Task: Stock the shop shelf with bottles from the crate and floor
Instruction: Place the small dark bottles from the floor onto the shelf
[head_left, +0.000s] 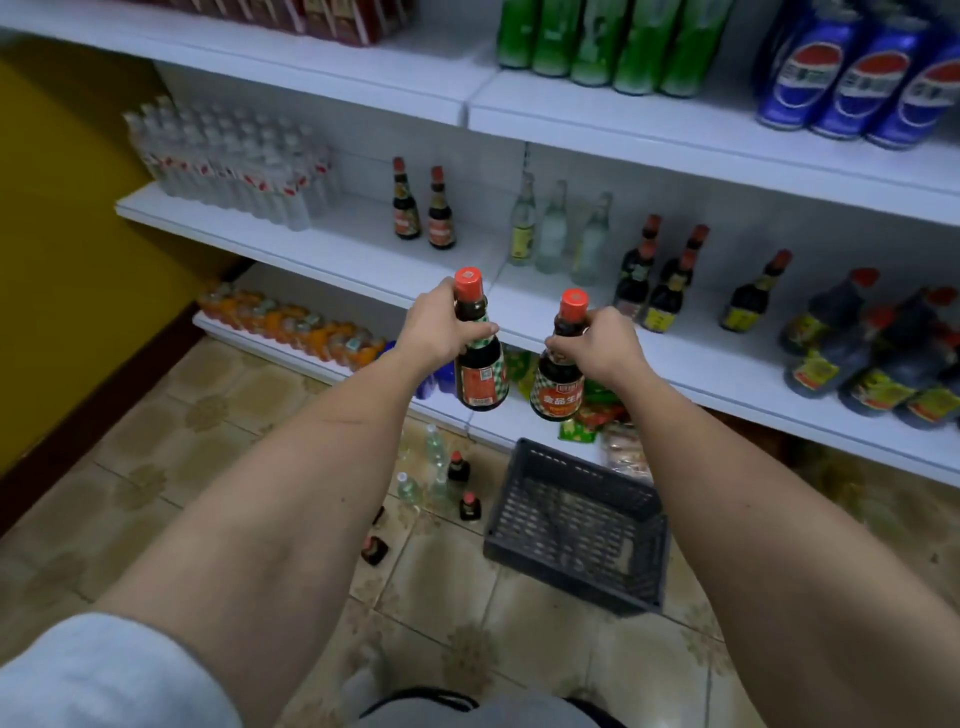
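My left hand (439, 327) grips the neck of a dark soy sauce bottle (480, 371) with a red cap. My right hand (605, 345) holds a second matching bottle (558, 387) the same way. Both bottles hang upright just in front of the white middle shelf (337, 244). Two identical sauce bottles (423, 210) stand at the back of that shelf. On the tiled floor below, the dark plastic crate (576, 525) looks empty. Left of it stand several small dark bottles (470, 506) and clear bottles (434, 452).
The middle shelf also carries packed clear water bottles (234, 161) on the left, three pale glass bottles (558, 234), and dark vinegar bottles (660, 280) on the right. Green and blue soda bottles (852, 73) fill the top shelf. Orange drinks (296, 325) line the bottom shelf.
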